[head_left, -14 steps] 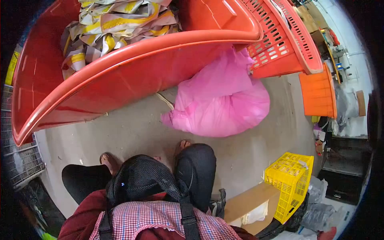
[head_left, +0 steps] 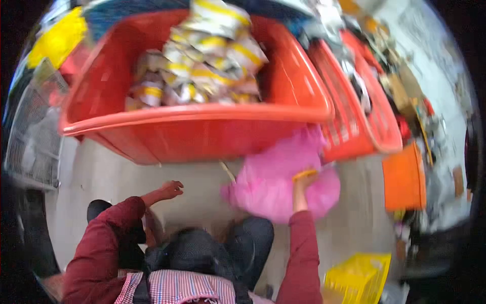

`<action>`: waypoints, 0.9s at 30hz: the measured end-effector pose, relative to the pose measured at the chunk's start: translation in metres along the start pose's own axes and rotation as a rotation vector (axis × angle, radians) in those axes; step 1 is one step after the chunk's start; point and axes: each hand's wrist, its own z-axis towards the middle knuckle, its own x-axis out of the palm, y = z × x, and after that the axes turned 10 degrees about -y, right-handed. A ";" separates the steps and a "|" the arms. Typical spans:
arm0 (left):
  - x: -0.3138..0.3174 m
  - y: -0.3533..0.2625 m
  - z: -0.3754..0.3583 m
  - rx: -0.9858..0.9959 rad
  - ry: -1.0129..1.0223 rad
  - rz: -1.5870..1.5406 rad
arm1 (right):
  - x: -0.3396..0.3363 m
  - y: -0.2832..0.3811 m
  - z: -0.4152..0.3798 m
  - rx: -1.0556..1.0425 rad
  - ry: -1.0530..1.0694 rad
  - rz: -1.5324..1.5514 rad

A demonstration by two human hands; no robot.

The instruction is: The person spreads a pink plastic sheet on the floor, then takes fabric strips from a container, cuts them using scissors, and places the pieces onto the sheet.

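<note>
Over the pink plastic sack [head_left: 263,169] on the floor, my right hand [head_left: 305,181] is closed around a slim yellow-orange object [head_left: 305,174], too blurred to tell its kind. My left hand [head_left: 171,189] hangs in front of the large red tub [head_left: 202,134], holding nothing, its fingers loosely bent and apart. The tub contains a heap of crumpled white-and-yellow strips [head_left: 202,61]. The sack sits against the tub's lower right corner, its gathered top reaching up beside the rim.
Right of the tub leans a red slotted basket [head_left: 349,116], with an orange bin [head_left: 404,177] beyond it. A yellow crate [head_left: 359,278] stands at my lower right. On the left is a wire rack [head_left: 35,137], with a yellow item [head_left: 58,38] above it.
Both hands have come into view, the right one over the sack with the yellow-orange object. The view has tilted up, showing more of the tub and its strips.
</note>
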 end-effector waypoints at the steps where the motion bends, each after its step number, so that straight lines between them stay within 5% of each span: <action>1: -0.025 -0.007 0.000 -0.157 -0.049 -0.339 | 0.019 -0.019 0.026 -0.038 -0.012 0.010; 3: -0.056 -0.018 -0.010 -0.259 -0.192 -0.446 | 0.044 -0.069 0.082 -0.336 -0.106 -0.153; 5: -0.075 -0.019 -0.024 -0.309 -0.144 -0.745 | 0.053 -0.126 0.153 -0.861 -0.325 -0.370; 7: -0.077 -0.027 -0.029 -0.377 -0.216 -0.751 | 0.072 -0.044 0.052 -0.367 -0.147 0.035; 9: -0.070 -0.026 -0.033 -0.149 -0.260 -0.529 | 0.070 0.031 -0.046 -0.150 0.054 0.187; 11: -0.063 -0.055 -0.038 0.015 -0.365 -0.444 | 0.044 0.058 -0.107 -0.260 0.343 -0.121; 14: -0.067 -0.136 -0.061 0.313 -0.433 -0.081 | 0.027 0.121 -0.241 -0.139 0.561 -0.156; 16: -0.067 -0.197 -0.088 0.515 -0.469 -0.141 | 0.016 0.139 -0.292 -0.080 0.718 -0.301; 20: -0.034 -0.246 -0.098 0.891 -0.683 -0.134 | 0.012 0.154 -0.385 -0.547 1.341 -0.232; 21: -0.002 -0.232 -0.073 0.810 -0.418 -0.615 | 0.014 0.160 -0.399 -0.577 1.464 -0.257; 22: 0.013 -0.225 -0.060 0.691 -0.130 -1.069 | 0.019 0.162 -0.401 -0.588 1.471 -0.253; 24: -0.035 -0.243 -0.069 0.745 -0.311 -0.995 | 0.030 0.158 -0.403 -0.298 1.596 -0.058; 25: -0.071 -0.243 -0.079 0.798 -0.417 -0.709 | 0.033 0.167 -0.398 -0.191 1.474 -0.214; 27: -0.143 -0.244 -0.101 0.870 -0.673 -0.123 | 0.052 0.183 -0.391 -0.421 1.303 -0.099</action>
